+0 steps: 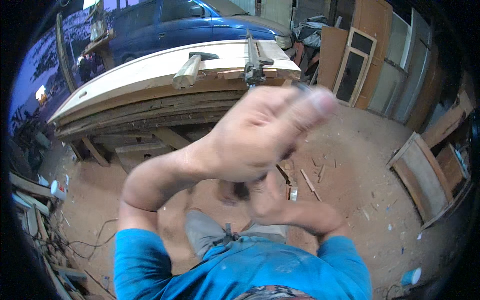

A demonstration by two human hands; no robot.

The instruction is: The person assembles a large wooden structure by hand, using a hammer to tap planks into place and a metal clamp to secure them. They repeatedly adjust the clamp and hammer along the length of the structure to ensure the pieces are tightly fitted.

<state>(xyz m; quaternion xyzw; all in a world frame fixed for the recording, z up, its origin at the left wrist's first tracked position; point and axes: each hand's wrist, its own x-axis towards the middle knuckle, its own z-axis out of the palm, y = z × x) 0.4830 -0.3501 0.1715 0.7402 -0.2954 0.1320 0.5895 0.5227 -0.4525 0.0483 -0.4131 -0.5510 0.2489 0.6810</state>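
Note:
My left hand [270, 125] is raised in front of me, close to the near edge of the workbench and blurred by motion. Its fingers look curled and the thumb points right; a small dark bit shows beside the thumb, too smeared to name. Lower down, my right hand [245, 192] crosses beneath the left one, partly covered by it, its fingers blurred. Beyond the hands, a metal bar clamp [255, 72] grips the bench edge. A hammer [188, 71] with a thick wooden handle lies on the pale boards to its left.
The workbench [125, 82] bears wide pale boards over stacked timber. Behind it stands a blue car [180, 27]. Door panels and frames [354, 67] lean at the right, with a wooden frame [422, 177] nearer. Wood scraps [311, 185] litter the floor; cables [95, 242] lie left.

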